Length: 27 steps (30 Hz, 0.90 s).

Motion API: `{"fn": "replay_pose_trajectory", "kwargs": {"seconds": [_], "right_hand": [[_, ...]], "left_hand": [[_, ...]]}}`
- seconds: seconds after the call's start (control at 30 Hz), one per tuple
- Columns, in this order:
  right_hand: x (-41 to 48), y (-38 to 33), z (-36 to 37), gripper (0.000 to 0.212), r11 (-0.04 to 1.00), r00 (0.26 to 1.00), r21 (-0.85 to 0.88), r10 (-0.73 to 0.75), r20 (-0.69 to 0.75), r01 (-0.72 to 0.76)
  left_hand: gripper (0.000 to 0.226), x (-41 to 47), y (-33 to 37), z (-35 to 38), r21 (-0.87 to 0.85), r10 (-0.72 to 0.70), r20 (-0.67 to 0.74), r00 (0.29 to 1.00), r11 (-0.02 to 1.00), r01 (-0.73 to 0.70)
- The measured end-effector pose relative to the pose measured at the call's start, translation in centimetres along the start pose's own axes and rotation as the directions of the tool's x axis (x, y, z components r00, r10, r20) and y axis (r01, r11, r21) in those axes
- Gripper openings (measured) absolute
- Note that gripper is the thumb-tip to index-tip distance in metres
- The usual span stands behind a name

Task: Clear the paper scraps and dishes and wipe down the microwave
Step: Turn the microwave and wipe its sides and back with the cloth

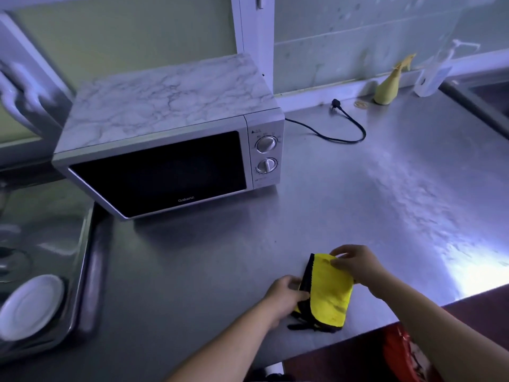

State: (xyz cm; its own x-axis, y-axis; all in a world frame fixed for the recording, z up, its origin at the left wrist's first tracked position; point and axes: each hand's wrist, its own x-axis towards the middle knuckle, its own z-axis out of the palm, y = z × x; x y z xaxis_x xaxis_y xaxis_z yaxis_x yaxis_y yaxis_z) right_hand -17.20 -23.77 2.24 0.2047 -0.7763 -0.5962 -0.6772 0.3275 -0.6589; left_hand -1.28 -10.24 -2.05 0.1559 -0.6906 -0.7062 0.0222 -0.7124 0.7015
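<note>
Left hand [283, 295] grips the left edge of the folded yellow cloth [330, 293]. Right hand [358, 264] pinches its far edge. Cloth lies on the steel counter [358, 188], well apart from the microwave [165, 139] behind.

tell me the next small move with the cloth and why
Probably carry the folded yellow cloth to the microwave and start wiping its marbled top. The left hand and right hand both hold the cloth on the steel counter, the microwave door is shut, and its plug lies loose on the counter, so wiping looks safe.
</note>
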Motion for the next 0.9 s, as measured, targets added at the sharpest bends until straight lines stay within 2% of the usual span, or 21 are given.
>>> {"fn": "replay_pose_trajectory", "kwargs": {"seconds": [0.1,0.2,0.3,0.37,0.47,0.57,0.63,0.7,0.77,0.8,0.83,0.9], "right_hand": [[0.8,-1.5,0.4,0.022,0.996,0.992,-0.027,-0.092,-0.084,0.09],[1.2,-5.1,0.4,0.016,0.978,0.972,0.014,-0.203,-0.121,0.206],[1.3,-9.4,0.5,0.007,0.952,0.947,0.03,-0.299,-0.116,0.304],[1.4,-12.5,0.7,0.016,0.928,0.925,0.061,-0.36,-0.124,0.369],[1.9,-18.0,1.0,0.047,0.881,0.892,0.155,-0.427,-0.148,0.447],[2.7,-24.4,1.2,0.066,0.826,0.843,0.188,-0.494,-0.215,0.532],[3.5,-28.5,1.2,0.073,0.804,0.818,0.177,-0.526,-0.233,0.568],[4.6,-32.0,1.0,0.073,0.816,0.82,0.146,-0.518,-0.242,0.559],[5.8,-34.5,0.9,0.06,0.854,0.875,0.206,-0.441,-0.2,0.478],[6.4,-35.0,1.1,0.054,0.873,0.906,0.245,-0.394,-0.154,0.421],[7.1,-35.1,1.4,0.054,0.887,0.925,0.262,-0.362,-0.117,0.38],[8.4,-34.2,2.4,0.053,0.883,0.923,0.271,-0.355,-0.15,0.383]], "left_hand": [[0.033,-0.2,0.0,-1.6,-0.007,-0.002,-0.102,0.995,1.0,0.001],[0.008,-1.1,0.8,-5.5,-0.192,0.026,-0.249,0.968,0.978,-0.076],[0.023,-2.6,2.7,-11.5,-0.314,0.08,-0.421,0.903,0.922,-0.228],[0.026,-3.8,4.2,-15.9,-0.358,0.088,-0.535,0.84,0.877,-0.32],[0.028,-5.8,6.8,-22.8,-0.389,0.04,-0.722,0.691,0.802,-0.454],[0.06,-8.1,10.1,-28.7,-0.368,0.0,-0.831,0.557,0.751,-0.548],[0.077,-9.2,12.3,-31.7,-0.378,-0.053,-0.866,0.498,0.72,-0.582],[0.09,-9.8,14.2,-34.2,-0.444,-0.114,-0.848,0.518,0.685,-0.577],[0.101,-9.8,15.8,-35.7,-0.526,-0.147,-0.791,0.594,0.659,-0.537],[0.105,-9.6,16.4,-36.2,-0.537,-0.159,-0.782,0.603,0.664,-0.52],[0.109,-9.1,16.7,-36.5,-0.531,-0.174,-0.789,0.589,0.675,-0.512],[0.122,-8.0,17.2,-36.5,-0.499,-0.214,-0.82,0.531,0.722,-0.48]]}}
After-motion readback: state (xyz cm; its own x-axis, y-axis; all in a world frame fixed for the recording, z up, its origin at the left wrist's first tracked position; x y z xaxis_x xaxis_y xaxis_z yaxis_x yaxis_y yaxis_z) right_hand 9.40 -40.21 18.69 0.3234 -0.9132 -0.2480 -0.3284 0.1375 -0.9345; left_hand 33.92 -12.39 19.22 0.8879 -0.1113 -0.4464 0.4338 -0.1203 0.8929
